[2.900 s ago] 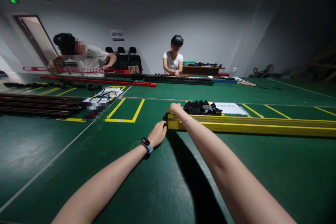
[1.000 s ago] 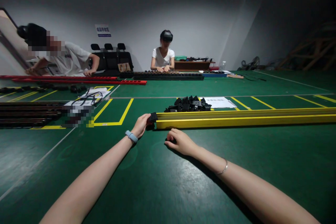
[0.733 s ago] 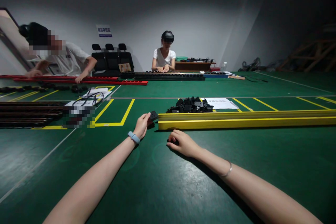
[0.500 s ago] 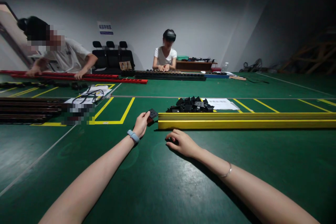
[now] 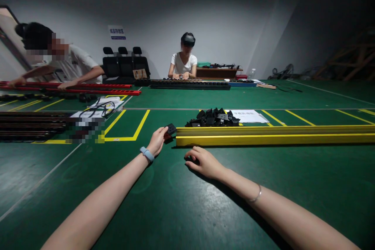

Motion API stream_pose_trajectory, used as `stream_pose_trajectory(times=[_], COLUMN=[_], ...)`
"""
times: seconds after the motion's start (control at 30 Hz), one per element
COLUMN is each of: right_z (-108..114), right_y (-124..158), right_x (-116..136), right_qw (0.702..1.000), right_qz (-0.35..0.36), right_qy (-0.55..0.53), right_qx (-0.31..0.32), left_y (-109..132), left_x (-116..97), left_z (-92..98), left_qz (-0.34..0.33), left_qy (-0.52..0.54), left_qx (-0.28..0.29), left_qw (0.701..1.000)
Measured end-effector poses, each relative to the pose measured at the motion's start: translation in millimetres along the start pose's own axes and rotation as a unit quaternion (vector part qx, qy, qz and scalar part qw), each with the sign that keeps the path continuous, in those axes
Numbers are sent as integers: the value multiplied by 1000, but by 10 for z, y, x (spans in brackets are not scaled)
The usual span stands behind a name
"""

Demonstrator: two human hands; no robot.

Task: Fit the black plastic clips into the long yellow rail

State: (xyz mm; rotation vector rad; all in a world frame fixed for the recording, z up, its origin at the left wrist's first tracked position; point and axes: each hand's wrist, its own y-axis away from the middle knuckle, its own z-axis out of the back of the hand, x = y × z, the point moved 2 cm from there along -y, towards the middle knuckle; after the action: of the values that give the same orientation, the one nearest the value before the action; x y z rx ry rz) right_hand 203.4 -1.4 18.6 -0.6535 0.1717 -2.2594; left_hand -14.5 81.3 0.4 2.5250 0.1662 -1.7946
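A long yellow channel [image 5: 263, 136] lies across the green table, its open left end near the middle. My left hand [image 5: 157, 140], with a watch on the wrist, pinches a small black socket module [image 5: 171, 128] just off that left end, tilted. My right hand [image 5: 202, 161] rests on the table in front of the channel's end, fingers curled over a small dark piece that I cannot make out.
A heap of black socket modules [image 5: 213, 118] and a white sheet [image 5: 246, 115] lie behind the channel. Dark rails [image 5: 32, 125] and cables [image 5: 99, 109] sit at left. Two other people work on red rails [image 5: 88, 88] and a black strip [image 5: 190, 84] at the far side.
My right hand came off the channel's end and down onto the table. My left hand took up a black module and tilted it at the channel's end. The person at left slid the red rail leftward.
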Motion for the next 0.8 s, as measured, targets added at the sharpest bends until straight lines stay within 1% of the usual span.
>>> stream_pose_trajectory(times=[0.17,0.63,0.8], right_z=[2,2,4], right_y=[4,10,13], right_x=[-4,8,8], right_qw=[1000,1000,1000], right_qz=[1,6,4], right_qy=[-3,-5,-1], right_qx=[0,-7,-9], left_y=[-5,-14,-13], left_x=[-1,18,24], left_z=[-11,16,14], left_qz=[3,2,3], left_qy=[8,29,32], left_qx=[7,-9,-6], left_qw=[1000,1000,999])
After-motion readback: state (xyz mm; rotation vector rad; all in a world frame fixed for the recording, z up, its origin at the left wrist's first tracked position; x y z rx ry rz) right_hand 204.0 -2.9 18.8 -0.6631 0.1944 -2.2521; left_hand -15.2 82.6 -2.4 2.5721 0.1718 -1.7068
